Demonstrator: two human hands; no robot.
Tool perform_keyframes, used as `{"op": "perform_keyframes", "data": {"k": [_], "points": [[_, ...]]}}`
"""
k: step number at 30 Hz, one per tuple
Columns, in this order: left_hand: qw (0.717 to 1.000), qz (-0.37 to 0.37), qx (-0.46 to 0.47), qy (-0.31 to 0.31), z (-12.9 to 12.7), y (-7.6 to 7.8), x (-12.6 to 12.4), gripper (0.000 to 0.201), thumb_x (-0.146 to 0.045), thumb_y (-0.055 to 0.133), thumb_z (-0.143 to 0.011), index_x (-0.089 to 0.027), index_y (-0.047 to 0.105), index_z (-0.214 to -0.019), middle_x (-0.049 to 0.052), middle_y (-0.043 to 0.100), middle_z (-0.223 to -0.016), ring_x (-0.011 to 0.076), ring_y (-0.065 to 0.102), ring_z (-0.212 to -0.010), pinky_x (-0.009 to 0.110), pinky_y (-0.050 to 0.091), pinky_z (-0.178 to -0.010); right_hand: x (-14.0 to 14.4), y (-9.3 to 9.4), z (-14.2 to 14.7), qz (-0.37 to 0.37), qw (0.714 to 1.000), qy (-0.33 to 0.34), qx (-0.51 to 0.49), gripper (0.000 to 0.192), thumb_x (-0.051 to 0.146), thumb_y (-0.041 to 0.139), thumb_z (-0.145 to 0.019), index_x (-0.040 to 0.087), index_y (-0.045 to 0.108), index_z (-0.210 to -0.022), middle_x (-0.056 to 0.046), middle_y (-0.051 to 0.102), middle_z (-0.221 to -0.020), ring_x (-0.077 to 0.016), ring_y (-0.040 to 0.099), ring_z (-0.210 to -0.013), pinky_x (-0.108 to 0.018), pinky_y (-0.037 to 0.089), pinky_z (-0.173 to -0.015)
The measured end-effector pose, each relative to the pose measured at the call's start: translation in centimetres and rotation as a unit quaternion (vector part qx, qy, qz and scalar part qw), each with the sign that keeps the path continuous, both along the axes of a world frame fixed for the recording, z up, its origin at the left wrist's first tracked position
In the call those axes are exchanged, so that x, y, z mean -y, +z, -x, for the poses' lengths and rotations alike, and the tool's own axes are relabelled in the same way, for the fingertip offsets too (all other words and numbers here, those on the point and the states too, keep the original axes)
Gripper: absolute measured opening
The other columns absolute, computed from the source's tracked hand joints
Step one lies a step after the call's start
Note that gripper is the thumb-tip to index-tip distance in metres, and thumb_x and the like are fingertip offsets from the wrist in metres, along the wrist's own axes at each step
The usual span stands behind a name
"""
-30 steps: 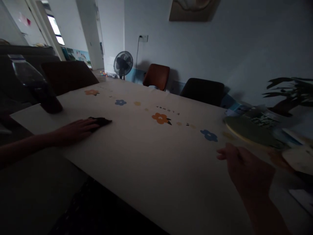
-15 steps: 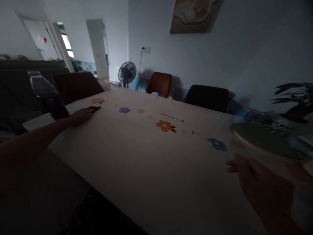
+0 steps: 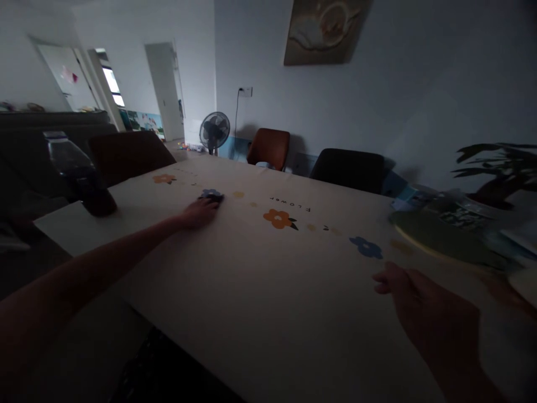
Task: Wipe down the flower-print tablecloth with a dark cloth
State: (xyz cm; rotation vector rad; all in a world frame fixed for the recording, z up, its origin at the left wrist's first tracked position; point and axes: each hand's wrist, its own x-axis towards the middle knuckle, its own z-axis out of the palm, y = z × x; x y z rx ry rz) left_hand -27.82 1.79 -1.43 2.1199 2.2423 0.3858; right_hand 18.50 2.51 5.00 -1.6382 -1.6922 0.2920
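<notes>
A: Left hand [image 3: 200,212], left of frame centre. Arm stretched far out over the pale surface with printed flowers [image 3: 260,291]. Palm down, fingers flat and pressing on a small dark cloth [image 3: 215,197]. Only the cloth's far edge shows past the fingertips.

B: Where does the cloth sit?

A: On the surface, right over the blue printed flower [image 3: 210,193], partly covering it. The grip is a flat press from above, not a closed fist.

B: Right hand [image 3: 413,294]?

A: Lower right of the frame. Fingers loosely spread, holding nothing, low over the surface; too dim to tell whether it touches. Near it, further up, lies a second blue printed flower [image 3: 366,247].

B: Any writing?

A: One word printed on the surface, "FLOWER" [image 3: 289,203], upside down from this view, just above the orange printed flower [image 3: 277,218] at centre. No other legible text or brand.

B: Surroundings?

A: Dark plastic bottle with clear upper part [image 3: 79,173] upright at the left edge of the surface, well apart from the left hand. Round green plate [image 3: 440,240] at right, blurred, with a leafy potted plant [image 3: 499,168] behind it. Rust-brown chair [image 3: 268,148] and black chair [image 3: 347,170] along the far side. Black standing fan [image 3: 215,130] by the wall. Framed picture [image 3: 325,31] at top centre.
</notes>
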Motion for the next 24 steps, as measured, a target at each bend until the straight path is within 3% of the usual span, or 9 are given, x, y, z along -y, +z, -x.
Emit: {"op": "perform_keyframes", "data": {"k": [4, 8, 11, 14, 18, 21, 24], "points": [[0.993, 0.019, 0.02, -0.114, -10.8, -0.8, -2.9, 0.038, -0.029, 0.042, -0.093, -0.016, 0.061, -0.124, 0.015, 0.053, -0.14, 0.0297, 0.038, -0.14, 0.046, 0.025, -0.117, 0.1, 0.0, 0.2, 0.006, 1.0, 0.009, 0.001, 0.043, 0.063, 0.04, -0.061, 0.028, 0.064, -0.053, -0.004, 0.071, -0.06, -0.0301, 0.071, -0.07, -0.041, 0.051, -0.07], [0.974, 0.005, 0.039, -0.223, -20.8, -1.6, -2.4, 0.045, -0.041, 0.044, -0.094, -0.021, 0.058, -0.132, 0.014, 0.048, -0.146, 0.0304, 0.035, -0.142, 0.047, 0.022, -0.118, -0.1, -0.2, -0.1, 0.018, 1.0, 0.015, 0.0, 0.043, 0.063, 0.04, -0.061, 0.027, 0.063, -0.053, -0.005, 0.071, -0.061, -0.031, 0.071, -0.075, -0.04, 0.05, -0.073], [0.94, -0.007, 0.096, -0.326, -25.7, -1.9, -1.6, 0.049, -0.041, 0.054, -0.089, -0.02, 0.057, -0.133, 0.015, 0.043, -0.149, 0.0312, 0.034, -0.142, 0.048, 0.024, -0.118, -0.3, -0.2, -0.6, 0.003, 1.0, 0.007, -0.003, 0.043, 0.062, 0.04, -0.062, 0.027, 0.063, -0.055, -0.005, 0.07, -0.061, -0.0311, 0.071, -0.076, -0.04, 0.05, -0.074], [0.904, 0.035, 0.218, -0.367, -27.7, -1.5, -1.5, 0.035, -0.021, 0.056, -0.083, -0.017, 0.068, -0.116, 0.015, 0.051, -0.143, 0.0282, 0.041, -0.138, 0.046, 0.027, -0.117, -0.4, -0.1, -1.2, -0.013, 1.0, -0.016, -0.005, 0.043, 0.061, 0.039, -0.063, 0.026, 0.064, -0.057, -0.006, 0.071, -0.063, -0.0315, 0.071, -0.078, -0.041, 0.05, -0.076], [0.849, 0.1, 0.457, -0.244, -27.5, -0.4, -2.0, 0.028, -0.011, 0.058, -0.071, -0.019, 0.073, -0.093, 0.008, 0.067, -0.118, 0.0243, 0.058, -0.117, 0.039, 0.038, -0.11, -0.4, 0.1, -1.6, -0.048, 0.998, -0.037, -0.013, 0.042, 0.058, 0.04, -0.065, 0.027, 0.066, -0.057, -0.007, 0.073, -0.069, -0.031, 0.071, -0.081, -0.041, 0.051, -0.079], [0.826, 0.091, 0.537, -0.145, -26.6, 0.2, -2.2, 0.035, -0.014, 0.05, -0.076, -0.017, 0.07, -0.105, 0.01, 0.069, -0.109, 0.0224, 0.063, -0.101, 0.038, 0.049, -0.097, -0.4, 0.1, -1.6, -0.059, 0.998, -0.031, -0.009, 0.04, 0.056, 0.041, -0.066, 0.026, 0.066, -0.056, -0.007, 0.072, -0.066, -0.0301, 0.071, -0.077, -0.041, 0.052, -0.077], [0.776, 0.089, 0.62, -0.075, -24.8, 0.7, -2.3, 0.046, -0.015, 0.043, -0.079, -0.013, 0.063, -0.12, 0.014, 0.068, -0.105, 0.0199, 0.066, -0.088, 0.033, 0.054, -0.081, -0.5, -0.1, -1.6, -0.074, 0.997, -0.013, -0.009, 0.041, 0.056, 0.041, -0.07, 0.025, 0.065, -0.058, -0.007, 0.071, -0.061, -0.0287, 0.07, -0.072, -0.039, 0.051, -0.075]]}}
